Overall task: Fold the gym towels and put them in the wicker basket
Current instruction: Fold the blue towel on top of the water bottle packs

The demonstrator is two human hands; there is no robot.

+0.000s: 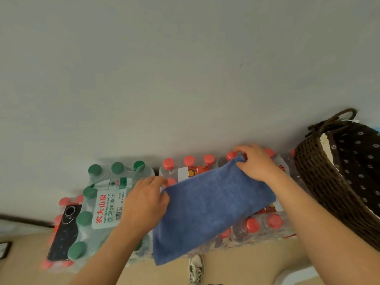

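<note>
Head view, looking down. Towel (213, 204), blue, lies flat on shrink-wrapped bottle packs, not yet in the basket (320, 182).

- Long axis runs from near-left to far-right, its far end pointing toward the basket.
- Right hand (257, 163) is at the far right corner, fingers curled over the edge and pinching the cloth.
- Left hand (146, 200) is at the far left corner. Thumb lies on the cloth and the fingers seem tucked behind it; it looks like a pinch, though the corner hides the fingertips.
- Basket stands to the right of the towel, close by the right forearm and well apart from the left hand. It is dark wicker with a loop handle and a dark flowered liner. The right hand is nearer, so the carry across would be short and rightward.

Writing: label on the green-cap pack (107, 202) reads 农夫山泉, 饮用纯净水, "PURIFIED DRINKING WATER", plus a barcode. The small print beside it is too fine to read. Red-cap pack (261, 225), under the towel, shows a red and yellow print that I cannot read.

Phone (65, 231) lies on the packs at left, camera side up. Shoe (196, 268) is on the floor below.
</note>
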